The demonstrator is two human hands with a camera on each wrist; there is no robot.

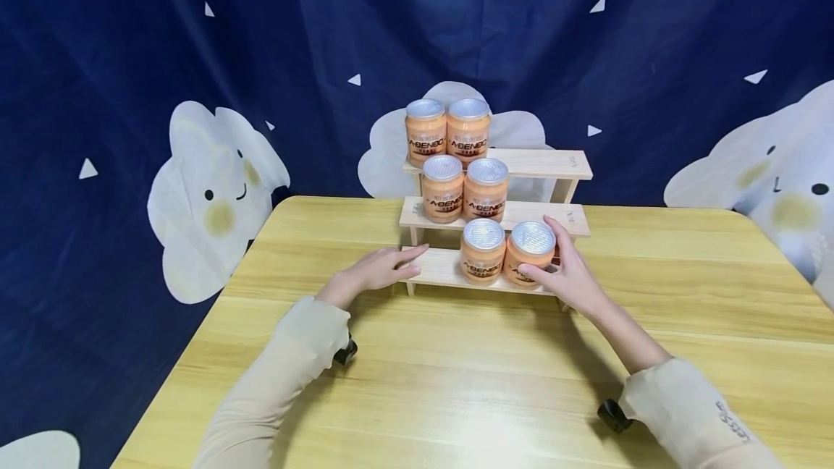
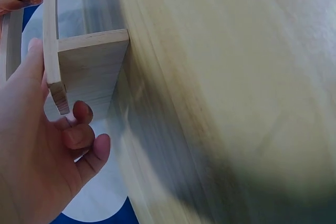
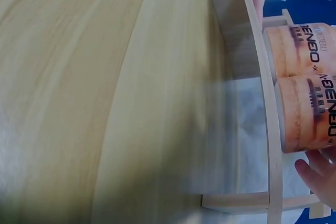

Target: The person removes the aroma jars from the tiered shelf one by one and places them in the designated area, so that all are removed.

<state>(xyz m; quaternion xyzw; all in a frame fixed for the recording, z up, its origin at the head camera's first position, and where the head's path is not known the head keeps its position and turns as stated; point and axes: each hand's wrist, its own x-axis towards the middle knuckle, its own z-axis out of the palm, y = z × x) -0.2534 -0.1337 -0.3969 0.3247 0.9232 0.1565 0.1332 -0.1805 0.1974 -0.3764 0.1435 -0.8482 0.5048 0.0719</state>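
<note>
On the bottom tier of a wooden three-tier rack (image 1: 430, 266), two orange jars with silver lids stand side by side. My right hand (image 1: 570, 277) grips the right-hand jar (image 1: 521, 266), thumb at its front and fingers round its right side. The left-hand jar (image 1: 483, 255) stands against it. My left hand (image 1: 378, 270) holds the left end of the bottom board (image 2: 51, 51); one digit lies along its top while other fingers (image 2: 79, 136) curl below and past the end. Part of the right hand (image 3: 321, 171) shows beside the jar's base in the right wrist view.
Two similar jars (image 1: 443, 190) stand on the middle tier's left part, and two more (image 1: 426, 132) on the top tier's left. The rack stands on a wood-grain table (image 1: 417, 360). Behind it hangs a dark blue curtain (image 1: 313, 35) with white clouds.
</note>
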